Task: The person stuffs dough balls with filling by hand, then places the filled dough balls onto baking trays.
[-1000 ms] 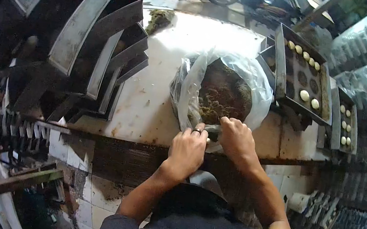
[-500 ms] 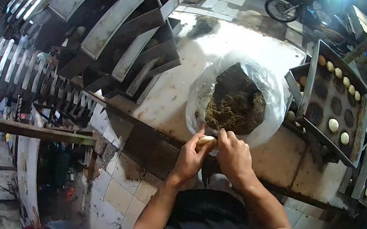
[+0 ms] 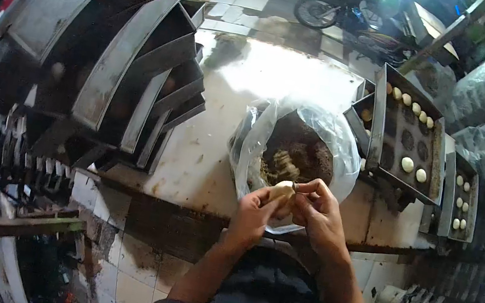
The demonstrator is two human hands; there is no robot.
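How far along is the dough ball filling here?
Done: pale balls sit in the trays at right. In hand: left hand and right hand pinch one dough piece. Left: dark tray cups stand empty, and brown filling remains in the bag.

The pale dough piece [image 3: 282, 191] shows only as a sliver: the left hand [image 3: 254, 212] wraps its underside and the right hand [image 3: 317, 212] covers its far side. Whether the small tip at the right fingers [image 3: 302, 189] is a tool or filling cannot be told. The near rim of the plastic bag [image 3: 346, 144] is hidden behind both hands. Beside the bag, the tray [image 3: 385, 111] holds pale balls too small to identify. Stacked empty trays [image 3: 145, 45] beyond the bag's other side fade into dark blur.
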